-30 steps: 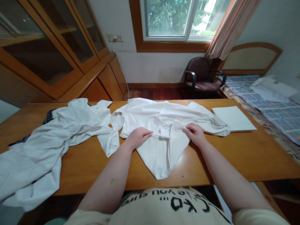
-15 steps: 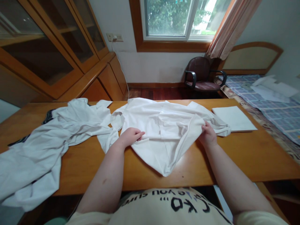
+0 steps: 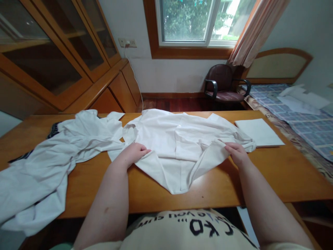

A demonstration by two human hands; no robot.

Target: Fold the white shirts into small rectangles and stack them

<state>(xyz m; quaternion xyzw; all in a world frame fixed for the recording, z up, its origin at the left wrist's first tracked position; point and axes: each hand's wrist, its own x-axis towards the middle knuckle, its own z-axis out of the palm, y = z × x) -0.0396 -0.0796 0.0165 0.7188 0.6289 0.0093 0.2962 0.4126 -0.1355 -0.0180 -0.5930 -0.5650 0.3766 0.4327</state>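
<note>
A white shirt [image 3: 179, 139] lies spread on the wooden table [image 3: 273, 177] in front of me, its near part coming to a point at the table's front edge. My left hand [image 3: 134, 152] is closed on the shirt's left edge. My right hand [image 3: 238, 153] pinches the fabric at the shirt's right edge. The cloth between my hands is drawn out wide and lies fairly flat.
A heap of white garments [image 3: 52, 156] covers the table's left part. A folded white cloth [image 3: 258, 132] lies at the back right. Behind the table are a dark armchair [image 3: 221, 85], wooden cabinets [image 3: 65, 59] at left and a bed [image 3: 307, 125] at right.
My hands have moved apart from the shirt's middle, left hand leftwards and right hand rightwards, pulling the fabric wider across the table.
</note>
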